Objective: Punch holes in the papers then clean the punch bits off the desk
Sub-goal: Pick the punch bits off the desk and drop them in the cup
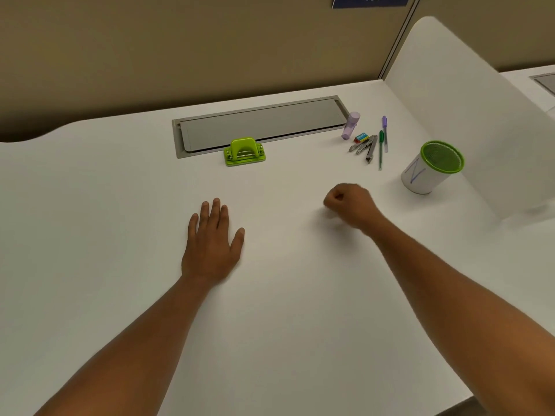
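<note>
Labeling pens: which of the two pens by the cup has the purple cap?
The farther pen, nearer the divider, clear-barrelled with a purple cap. The green pen lies just left of it, reaching closer to the person.

You sat at a white desk [120,181] with a grey cable hatch [258,124] set into its far side. A tan partition wall [180,46] stood behind it, a white divider panel [468,100] closed your right, and a blue sign [371,0] hung above.

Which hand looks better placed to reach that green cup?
Right, probably. The right hand, curled in a fist, lies nearer the cup; the left hand rests flat on the desk, farther off.
</note>
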Available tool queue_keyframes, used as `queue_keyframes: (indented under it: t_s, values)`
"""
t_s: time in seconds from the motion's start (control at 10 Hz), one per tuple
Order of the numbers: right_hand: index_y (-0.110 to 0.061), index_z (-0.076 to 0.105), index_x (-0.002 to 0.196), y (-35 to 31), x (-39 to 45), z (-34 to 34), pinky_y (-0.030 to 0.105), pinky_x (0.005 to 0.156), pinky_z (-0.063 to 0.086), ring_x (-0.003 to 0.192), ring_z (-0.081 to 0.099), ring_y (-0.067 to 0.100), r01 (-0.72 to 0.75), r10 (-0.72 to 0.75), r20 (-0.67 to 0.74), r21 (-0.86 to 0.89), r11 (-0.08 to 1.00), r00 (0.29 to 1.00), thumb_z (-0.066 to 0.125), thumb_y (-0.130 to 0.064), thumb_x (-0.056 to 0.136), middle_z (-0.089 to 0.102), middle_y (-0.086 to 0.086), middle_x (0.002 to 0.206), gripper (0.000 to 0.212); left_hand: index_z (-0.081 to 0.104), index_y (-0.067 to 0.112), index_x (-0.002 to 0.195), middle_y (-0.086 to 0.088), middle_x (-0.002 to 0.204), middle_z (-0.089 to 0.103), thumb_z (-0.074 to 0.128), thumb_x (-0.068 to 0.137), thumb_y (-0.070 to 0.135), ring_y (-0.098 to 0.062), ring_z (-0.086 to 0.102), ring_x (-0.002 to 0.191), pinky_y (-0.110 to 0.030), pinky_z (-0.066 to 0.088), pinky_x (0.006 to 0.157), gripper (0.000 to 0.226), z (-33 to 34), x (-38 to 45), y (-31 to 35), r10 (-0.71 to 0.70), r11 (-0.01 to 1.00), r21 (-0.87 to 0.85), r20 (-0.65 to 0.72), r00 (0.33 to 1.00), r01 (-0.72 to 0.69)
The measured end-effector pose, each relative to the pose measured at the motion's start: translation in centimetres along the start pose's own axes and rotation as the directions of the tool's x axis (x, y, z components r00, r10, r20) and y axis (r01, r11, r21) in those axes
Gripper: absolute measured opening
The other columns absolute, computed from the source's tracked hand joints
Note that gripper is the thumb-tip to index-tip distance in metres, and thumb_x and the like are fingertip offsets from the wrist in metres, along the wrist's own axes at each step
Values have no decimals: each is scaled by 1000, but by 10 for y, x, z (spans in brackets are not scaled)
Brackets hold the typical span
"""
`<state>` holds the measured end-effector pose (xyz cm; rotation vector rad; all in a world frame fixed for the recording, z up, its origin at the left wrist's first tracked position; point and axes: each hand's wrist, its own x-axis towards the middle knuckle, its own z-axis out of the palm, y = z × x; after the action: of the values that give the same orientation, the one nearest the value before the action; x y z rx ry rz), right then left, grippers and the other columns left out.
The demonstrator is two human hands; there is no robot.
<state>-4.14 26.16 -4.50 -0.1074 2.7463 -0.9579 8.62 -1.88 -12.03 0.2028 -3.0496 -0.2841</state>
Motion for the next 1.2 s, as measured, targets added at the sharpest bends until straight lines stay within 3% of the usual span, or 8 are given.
queue_keyframes:
  t_s: [0.3,0.4,0.6,0.8,0.9,1.0,1.1,1.2]
  values:
    - [-10,66,89,30,27,-12,27,60,42,78,58,18,-19,10,-77,-124,992,997,57,-19,87,68,1,85,13,29,8,152,-8,163,17,19,97,54,-25,9,152,-44,10,123,73,2,1,0,5,1000,4,-6,1000,-5]
    - [-10,66,93,32,32,-6,33,73,48,85,60,22,25,-41,-72,-207,978,997,56,-19,90,69,4,91,14,28,9,153,-8,163,16,18,97,55,-24,8,152,-44,9,123,73,2,0,0,4,1000,15,1,1000,-4]
    - [-11,68,100,29,37,-3,34,78,49,92,61,26,28,-54,-65,-347,938,996,56,-22,92,69,8,98,17,25,9,154,-7,164,14,16,97,56,-23,6,152,-43,8,123,75,1,0,0,-3,1000,4,10,1000,3]
    - [-13,65,88,23,41,-2,30,69,46,85,61,25,-3,-15,-42,-401,916,999,55,-21,87,66,5,89,13,25,10,154,-6,164,13,15,97,56,-22,4,152,-43,7,123,74,1,0,0,-9,1000,7,14,1000,9]
    - [-9,60,86,16,43,4,30,63,36,79,54,26,-23,8,-32,-496,868,999,53,-18,85,59,8,85,12,25,10,154,-6,164,13,16,96,56,-22,4,152,-43,7,123,74,0,-1,1,-12,1000,-9,17,1000,12]
    - [-11,54,74,18,44,0,26,51,29,70,52,24,-70,71,-12,-402,913,997,56,-21,81,54,4,71,12,24,11,154,-5,164,12,14,96,57,-21,3,152,-43,8,123,75,0,-1,1,-12,1000,-5,24,1000,12]
    - [-14,50,61,26,43,-17,28,55,32,60,47,19,-118,108,-76,-142,983,991,57,-21,79,51,4,60,21,24,11,154,-5,164,11,14,96,57,-21,3,152,-43,8,123,75,-1,0,0,-12,1000,8,24,1000,12]
    - [-15,50,58,31,38,-52,29,54,31,56,38,16,-135,156,-235,103,985,959,60,-21,79,43,4,56,24,23,12,155,-5,165,10,14,97,57,-21,2,152,-42,6,123,74,0,0,-1,-18,1000,5,31,999,18]
